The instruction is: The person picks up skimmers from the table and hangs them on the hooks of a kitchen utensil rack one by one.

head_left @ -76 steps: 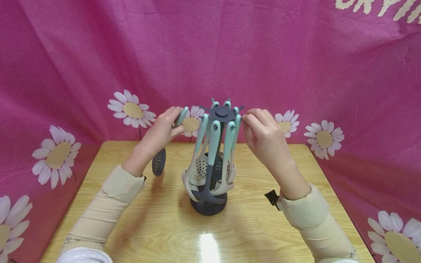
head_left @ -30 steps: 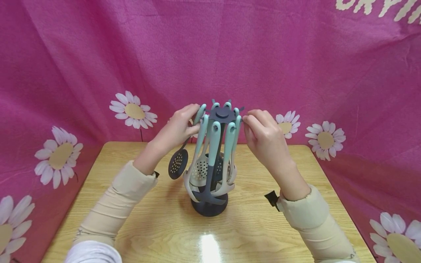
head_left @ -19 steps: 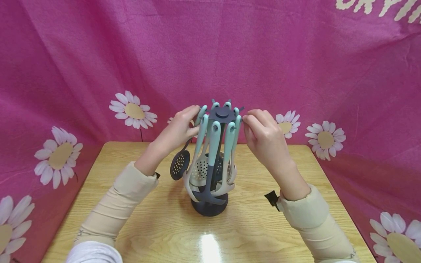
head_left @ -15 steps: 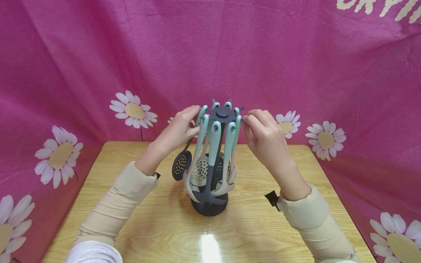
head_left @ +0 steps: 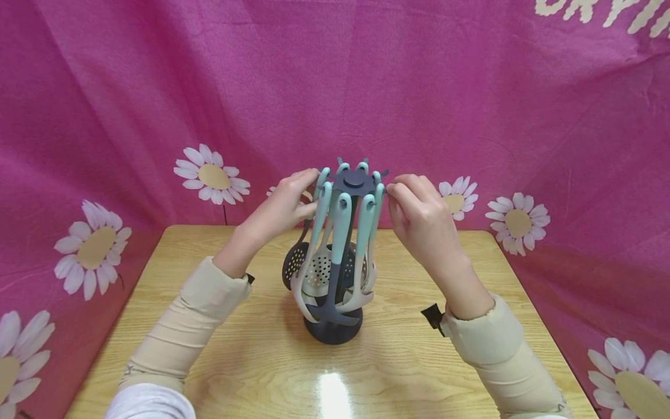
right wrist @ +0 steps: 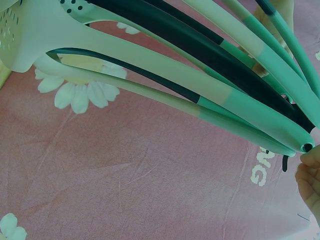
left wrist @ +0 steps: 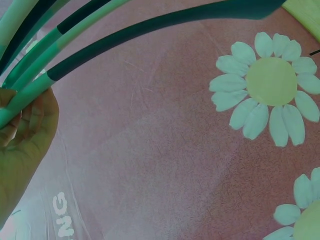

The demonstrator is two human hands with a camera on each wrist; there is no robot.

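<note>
A dark utensil stand (head_left: 333, 331) with a hooked top (head_left: 354, 180) stands upright, hung with several mint-handled kitchen tools. My left hand (head_left: 285, 198) grips the mint handle of a dark skimmer (head_left: 295, 266) at the stand's left side; its handle end is up against a hook there. In the left wrist view, fingers of the left hand (left wrist: 35, 132) wrap round that handle (left wrist: 32, 97). On the other side, my right hand (head_left: 424, 206) pinches a hook end of the stand's top. The right wrist view shows its fingertips (right wrist: 311, 159) beside a handle's hole.
The stand is on a wooden table (head_left: 251, 361). Close to the skimmer hang a beige slotted tool (head_left: 317, 272) and a dark tool (head_left: 333, 291). A pink cloth (head_left: 293, 81) with daisies surrounds the table at the back and sides.
My left hand has carried the skimmer rightward to the stand, and its perforated head has swung in behind the hanging tools. The right hand has stayed at the hook.
</note>
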